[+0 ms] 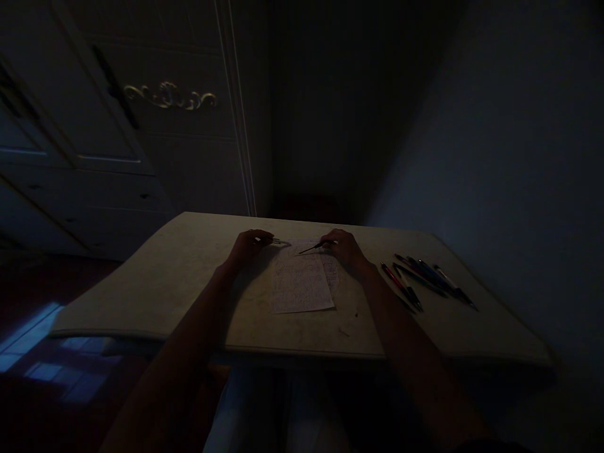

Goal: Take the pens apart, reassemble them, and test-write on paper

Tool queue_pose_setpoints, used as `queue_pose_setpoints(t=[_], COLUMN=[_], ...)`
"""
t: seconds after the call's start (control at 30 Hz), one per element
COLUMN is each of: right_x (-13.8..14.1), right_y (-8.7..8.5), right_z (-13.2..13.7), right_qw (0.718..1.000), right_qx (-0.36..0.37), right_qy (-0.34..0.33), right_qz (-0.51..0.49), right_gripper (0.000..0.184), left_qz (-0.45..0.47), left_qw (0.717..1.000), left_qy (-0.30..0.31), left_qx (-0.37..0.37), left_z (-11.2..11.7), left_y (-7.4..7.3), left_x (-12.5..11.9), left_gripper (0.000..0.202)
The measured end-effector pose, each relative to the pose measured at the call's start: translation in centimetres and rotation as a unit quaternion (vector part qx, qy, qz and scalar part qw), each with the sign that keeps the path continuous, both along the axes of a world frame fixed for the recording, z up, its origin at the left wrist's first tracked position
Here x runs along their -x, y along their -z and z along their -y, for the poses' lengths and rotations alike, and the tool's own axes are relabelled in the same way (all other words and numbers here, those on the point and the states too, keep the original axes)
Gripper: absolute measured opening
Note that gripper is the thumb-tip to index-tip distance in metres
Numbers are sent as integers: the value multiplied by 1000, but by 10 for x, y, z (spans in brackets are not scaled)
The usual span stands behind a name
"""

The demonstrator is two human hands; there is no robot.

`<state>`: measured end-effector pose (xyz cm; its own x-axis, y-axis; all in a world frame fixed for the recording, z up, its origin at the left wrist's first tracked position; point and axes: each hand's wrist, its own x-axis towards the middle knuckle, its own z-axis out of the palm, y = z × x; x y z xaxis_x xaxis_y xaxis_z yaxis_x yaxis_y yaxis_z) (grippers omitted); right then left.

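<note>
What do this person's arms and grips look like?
The left grip and right grip look ungloved. The left forearm and right forearm are bare, tapering towards the wrists. A dark edge at lower right may be a sleeve. It's too dim for markings.

Cabinet (193,163): panelled front, trimmed with a gilt scroll ornament (170,95).
Wall (500,163): bluish at right, partly swallowed by shadow.
Floor (23,415): dark reddish, brightened at left by cast light (29,336).
Table (160,283): pale-topped, dimly lit.
</note>
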<state>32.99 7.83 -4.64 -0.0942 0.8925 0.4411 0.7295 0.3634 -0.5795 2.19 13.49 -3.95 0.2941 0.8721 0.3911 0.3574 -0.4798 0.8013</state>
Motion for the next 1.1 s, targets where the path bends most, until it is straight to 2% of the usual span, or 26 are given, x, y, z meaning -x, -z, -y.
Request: queue_pose_setpoints(t=[0.07,0.23,0.37,0.5,0.67,1.1], right_x=[1,6,9,12,15,10], right_y=[-1,-2,-2,-2,-2,-1], right_z=[1,3,3,5,6,7], right_qw=[1000,999,998,998,997,996], right_qx=[4,11,28,36,43,21], right_qy=[-9,-14,-23,-25,-38,-62], right_qz=[-6,-41,-44,-48,-49,-55], right_gripper=[21,20,19,18,16,23], left_qz=[-3,-31,-76,-124,-167,-104], left_qw=[1000,996,994,985,975,987], left_qy=[2,70,73,110,122,104], left_qx=[22,55,10,-38,-79,-61], left_z=[2,7,9,13,14,11], left_y=[-2,-3,-1,-1,3,1], left_x=[0,1,-3,-11,-16,-11], left_gripper=[23,25,28,30,20,14])
